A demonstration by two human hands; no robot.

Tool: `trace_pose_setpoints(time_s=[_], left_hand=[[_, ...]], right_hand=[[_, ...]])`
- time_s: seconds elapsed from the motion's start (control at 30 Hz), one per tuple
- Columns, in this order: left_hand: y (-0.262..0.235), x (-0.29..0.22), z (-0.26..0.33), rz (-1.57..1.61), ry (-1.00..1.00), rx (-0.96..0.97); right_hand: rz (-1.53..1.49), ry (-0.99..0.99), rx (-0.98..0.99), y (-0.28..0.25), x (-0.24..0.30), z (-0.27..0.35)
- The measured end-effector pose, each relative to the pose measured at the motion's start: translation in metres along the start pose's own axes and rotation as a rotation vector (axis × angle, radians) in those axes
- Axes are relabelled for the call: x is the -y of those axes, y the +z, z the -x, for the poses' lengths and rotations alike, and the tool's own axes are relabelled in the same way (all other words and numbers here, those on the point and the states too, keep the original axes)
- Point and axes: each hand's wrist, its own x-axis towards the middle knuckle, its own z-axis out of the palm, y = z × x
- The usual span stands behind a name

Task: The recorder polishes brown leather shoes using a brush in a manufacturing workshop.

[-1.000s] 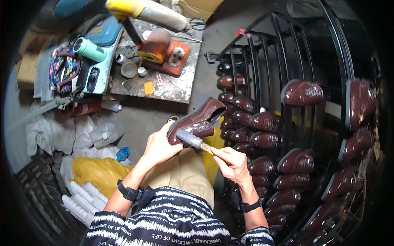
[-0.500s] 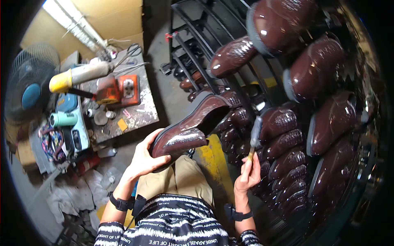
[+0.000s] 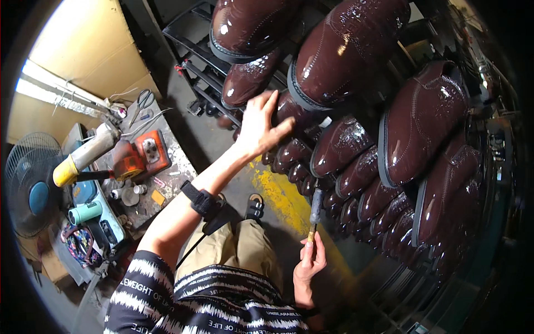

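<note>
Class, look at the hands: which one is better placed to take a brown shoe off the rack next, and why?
Probably the left hand: open, raised at the rack, fingers against a brown shoe. The right hand sits low, gripping a tool.

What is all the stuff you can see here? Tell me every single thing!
glossy dark brown leather shoes: many, on the black metal rack, right and top
black metal rack: one, holding the shoes
slim brush-like tool with wooden handle: one, in the right hand
cluttered grey workbench: one, left
orange block-shaped device: one, on the workbench
scissors: one, workbench's far end
teal electric fan: one, far left
yellow floor paint: one patch, below the rack
left hand: open, reaching to the racked shoes
right hand: gripping the tool
</note>
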Motion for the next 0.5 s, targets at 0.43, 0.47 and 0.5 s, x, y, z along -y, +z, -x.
trace_pose_setpoints(time_s=[0.43, 0.47, 0.5], left_hand=[[-0.045, 0.071, -0.008, 0.770, -0.764, -0.179], [-0.045, 0.073, -0.008, 0.816, -0.775, -0.141], [-0.045, 0.075, -0.008, 0.815, -0.760, -0.148]], right_hand=[[0.291, -0.542, 0.187, 0.149, 0.078, -0.112], [0.334, -0.615, 0.169, 0.162, 0.084, -0.124], [0.369, -0.569, 0.201, 0.173, 0.088, -0.131]])
